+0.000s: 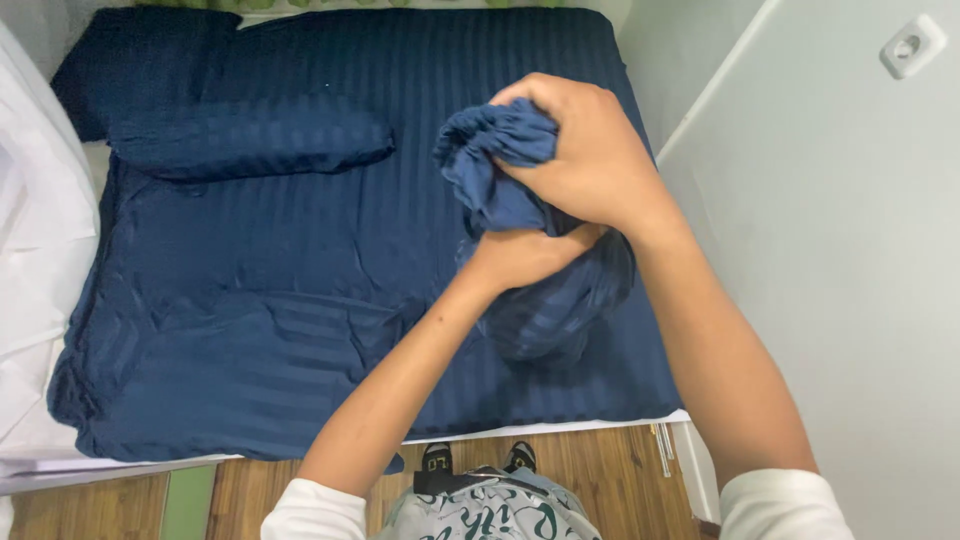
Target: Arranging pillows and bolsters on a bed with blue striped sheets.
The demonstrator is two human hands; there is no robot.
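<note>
Above the bed (300,300), bunched navy cloth (500,165) sits gripped between right hand (590,160) and left hand (525,255)

Wall (830,250) hems the right; bolster (250,140) blocks upper left; bedsheet (250,330) between lies open.

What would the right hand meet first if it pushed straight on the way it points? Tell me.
The right hand points up-left, gripping a bunched navy cloth. Beyond that cloth, the line probably crosses the navy striped bedsheet and reaches the bolster pillow; depth is unclear.

No pkgs, labels, signs or screens in view; only lettering is a print on the person's grey shirt (490,515).
</note>
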